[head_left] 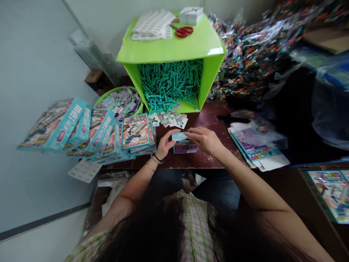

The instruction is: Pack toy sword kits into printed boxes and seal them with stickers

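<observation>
A small teal and purple toy box [185,148] stands on the dark red table in front of me, its teal top edge facing up. My left hand [164,145] grips its left side, thumb and fingers bent around the corner. From the right, my right hand [203,139] lies over the box's top with its fingers pressed on the upper edge. Just beyond the box are small cards and sachets [174,119]. A pile of filled toy boxes [135,131] sits to the left of my left hand.
A green bin [212,80] full of teal sticks [171,80] stands behind, with red-handled scissors [184,31] on top. Leaning boxes [65,123] and a green basket [98,99] of sachets are left. Flat cartons [256,145] and plastic bags of coloured pieces [245,54] lie right.
</observation>
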Tool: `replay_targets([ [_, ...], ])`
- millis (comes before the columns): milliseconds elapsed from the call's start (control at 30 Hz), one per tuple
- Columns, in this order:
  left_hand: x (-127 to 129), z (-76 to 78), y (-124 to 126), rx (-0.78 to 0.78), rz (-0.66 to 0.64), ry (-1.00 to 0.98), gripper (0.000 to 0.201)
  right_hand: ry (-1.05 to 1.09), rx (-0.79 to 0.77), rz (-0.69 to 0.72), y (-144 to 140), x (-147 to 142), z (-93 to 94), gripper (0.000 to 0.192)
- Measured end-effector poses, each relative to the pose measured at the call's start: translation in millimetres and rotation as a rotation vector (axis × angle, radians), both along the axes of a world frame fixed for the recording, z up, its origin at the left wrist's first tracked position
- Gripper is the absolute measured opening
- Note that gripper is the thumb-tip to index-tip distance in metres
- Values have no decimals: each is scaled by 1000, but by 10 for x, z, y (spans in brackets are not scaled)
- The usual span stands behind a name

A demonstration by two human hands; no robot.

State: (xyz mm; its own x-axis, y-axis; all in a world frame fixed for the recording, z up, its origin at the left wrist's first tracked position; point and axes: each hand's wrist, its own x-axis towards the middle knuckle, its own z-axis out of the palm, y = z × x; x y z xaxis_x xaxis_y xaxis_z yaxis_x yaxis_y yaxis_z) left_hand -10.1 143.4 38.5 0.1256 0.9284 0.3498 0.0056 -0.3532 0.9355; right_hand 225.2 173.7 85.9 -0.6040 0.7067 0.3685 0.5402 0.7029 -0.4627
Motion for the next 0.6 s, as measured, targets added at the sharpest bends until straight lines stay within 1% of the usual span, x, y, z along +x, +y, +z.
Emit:
replay_targets([
  [100, -75, -43, -31, 195, 89, 285, 40, -13, 16, 47, -66, 46, -89, 38],
  [167, -116, -73, -37, 286, 63, 384, 42, 16, 38, 44, -136, 63, -189, 42],
  [200, -129, -87, -42, 317, 39, 412, 42, 41, 48, 34, -170, 63, -239, 40],
  [267, -125, -109, -67, 355, 22, 437, 39, 90, 63, 0, -219, 49, -318, 35],
  [300, -105, -120, -93, 367, 51, 436, 38, 110, 71, -19, -234, 34, -343, 34],
  [333, -74, -133, -128, 373, 110, 429, 36, 125, 80, -39, -246, 14, -360, 33],
  [433, 48, -196, -260, 366, 354, 390, 31, 161, 125, -106, -290, -49, -392, 32],
  [467, 81, -225, -299, 354, 412, 377, 29, 176, 142, -132, -312, -63, -408, 32],
  [533, 111, -288, -342, 344, 447, 369, 27, 205, 170, -187, -358, -68, -454, 31],
  [600, 89, -344, -330, 362, 417, 392, 27, 218, 193, -236, -387, -42, -503, 31],
])
